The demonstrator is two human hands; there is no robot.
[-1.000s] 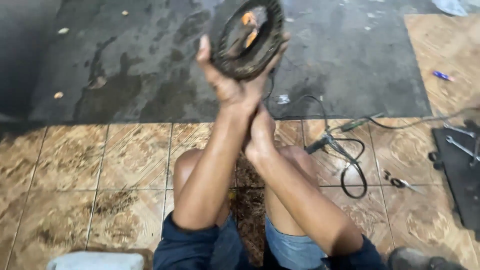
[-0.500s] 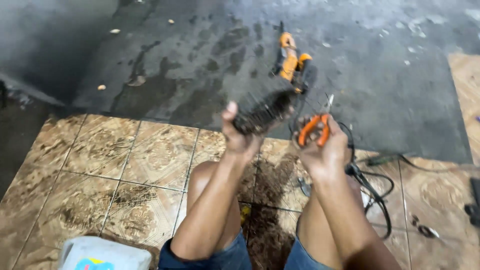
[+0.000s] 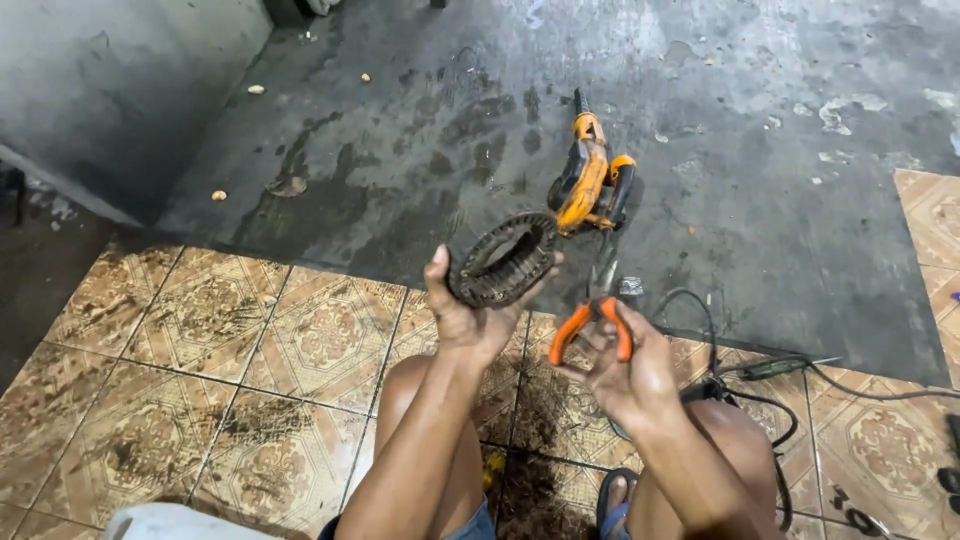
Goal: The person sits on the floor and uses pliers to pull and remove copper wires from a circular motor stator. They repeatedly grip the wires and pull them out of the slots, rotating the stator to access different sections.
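My left hand point(image 3: 468, 318) grips a dark, rusty ring-shaped metal part point(image 3: 503, 260) with a toothed inner rim, held up above my knees. Just to its right, my right hand point(image 3: 628, 372) holds orange-handled pliers point(image 3: 596, 318), the handles spread and the jaws pointing up and away. The pliers' tips are close to the ring but apart from it. An orange and black power tool point(image 3: 590, 185) lies on the wet concrete beyond both hands.
Black cables point(image 3: 745, 385) trail over the patterned floor tiles point(image 3: 210, 340) at the right, beside my right knee. A grey wall point(image 3: 110, 90) rises at the far left. A white container point(image 3: 170, 523) sits at the bottom left edge. Small debris dots the dark concrete.
The ring has come down from high in front of me to knee level. My right hand let go of my left wrist and now holds the pliers apart from the ring.
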